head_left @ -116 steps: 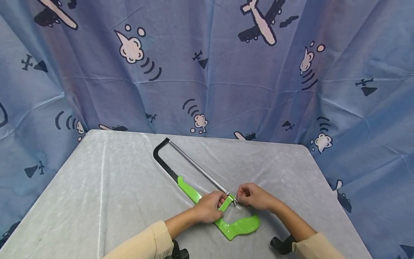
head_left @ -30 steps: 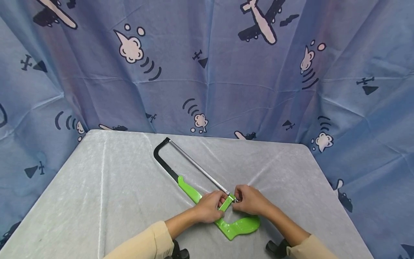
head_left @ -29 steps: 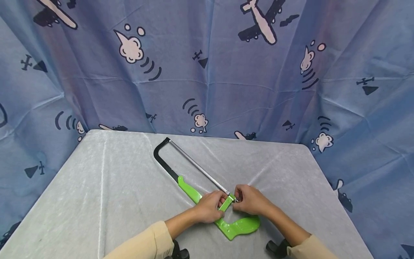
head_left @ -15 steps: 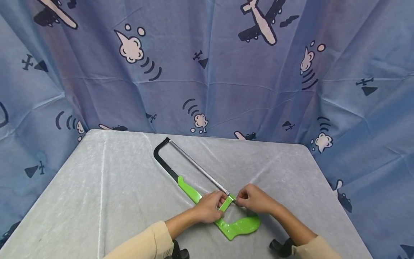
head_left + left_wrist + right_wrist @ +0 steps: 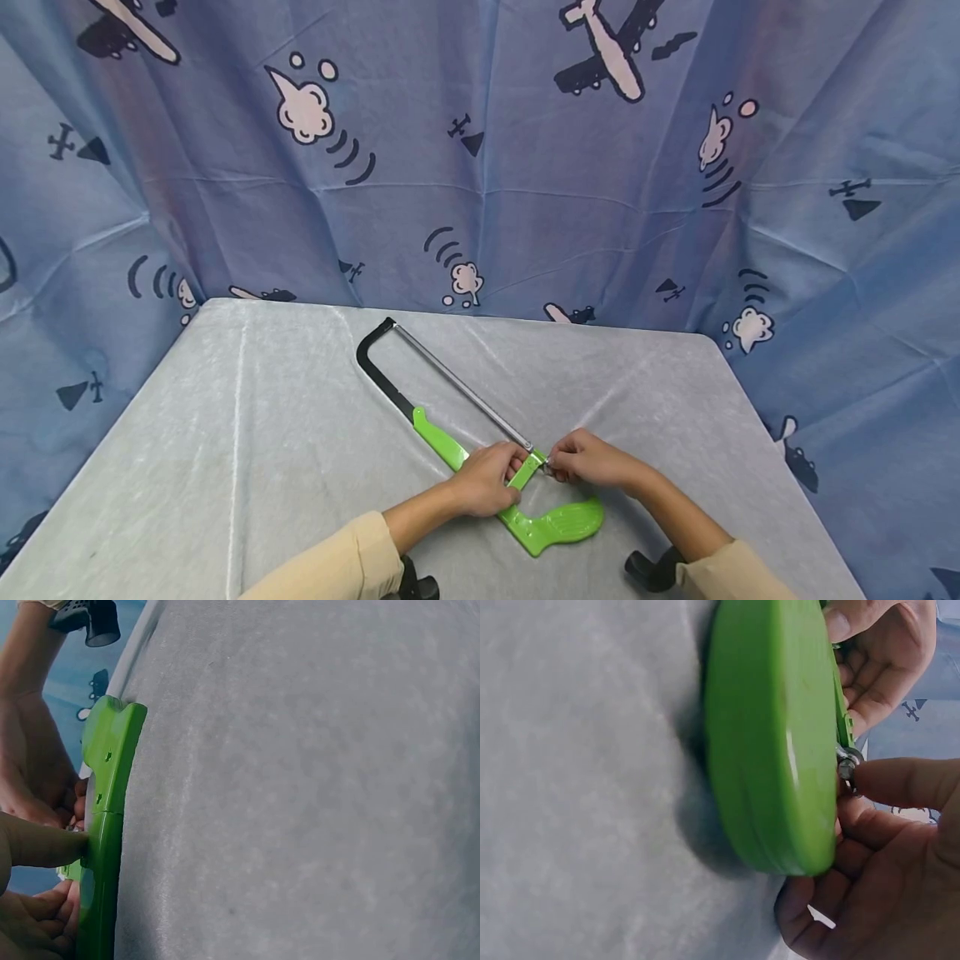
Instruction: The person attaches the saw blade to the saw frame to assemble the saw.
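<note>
A hacksaw with a green handle, black front frame and silver bar-like blade lies slantwise on the table. My left hand grips the green upright between handle and blade end, thumb on the near side. At the blade's near end, my right hand pinches a small metal wing nut between thumb and fingertips. In the right wrist view the green grip covers part of the right fingers. The left wrist view shows the saw's green back with the left thumb pressed against it.
A pale grey cloth covers the table. Behind it hangs a blue curtain printed with airplanes and clouds. Black wrist devices sit beneath both forearms, near the beige sleeves.
The right hand has turned about the wing nut, its fingers shifting round it and the wrist moving slightly right from a second ago. The left hand and hacksaw have stayed in place.
</note>
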Action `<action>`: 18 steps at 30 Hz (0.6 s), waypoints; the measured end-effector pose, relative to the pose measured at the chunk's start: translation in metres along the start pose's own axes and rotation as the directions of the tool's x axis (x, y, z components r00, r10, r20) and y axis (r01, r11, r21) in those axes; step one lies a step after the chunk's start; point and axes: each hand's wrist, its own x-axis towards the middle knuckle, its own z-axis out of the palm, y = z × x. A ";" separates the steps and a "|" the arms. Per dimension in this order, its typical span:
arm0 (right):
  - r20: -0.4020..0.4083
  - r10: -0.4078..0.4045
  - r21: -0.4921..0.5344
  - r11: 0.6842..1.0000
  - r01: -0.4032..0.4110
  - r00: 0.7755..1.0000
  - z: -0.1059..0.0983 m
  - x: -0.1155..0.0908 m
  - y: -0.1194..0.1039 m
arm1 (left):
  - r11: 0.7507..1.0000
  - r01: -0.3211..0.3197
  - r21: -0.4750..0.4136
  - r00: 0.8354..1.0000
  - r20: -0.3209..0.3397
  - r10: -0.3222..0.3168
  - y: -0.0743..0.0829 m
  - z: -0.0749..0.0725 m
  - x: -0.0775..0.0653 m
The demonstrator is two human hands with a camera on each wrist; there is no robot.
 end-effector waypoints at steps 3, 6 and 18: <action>0.021 0.003 0.036 0.999 -0.004 1.000 0.001 0.000 0.000 | 1.000 -0.002 0.004 1.000 0.001 0.002 0.000 0.000 0.000; 0.039 0.006 0.056 0.998 -0.008 0.999 0.001 0.000 0.001 | 1.000 0.002 0.007 1.000 0.003 -0.002 0.000 0.001 0.000; 0.048 0.003 0.057 0.998 -0.006 0.999 0.001 0.001 0.003 | 1.000 0.021 -0.016 1.000 0.012 -0.021 0.000 0.001 0.001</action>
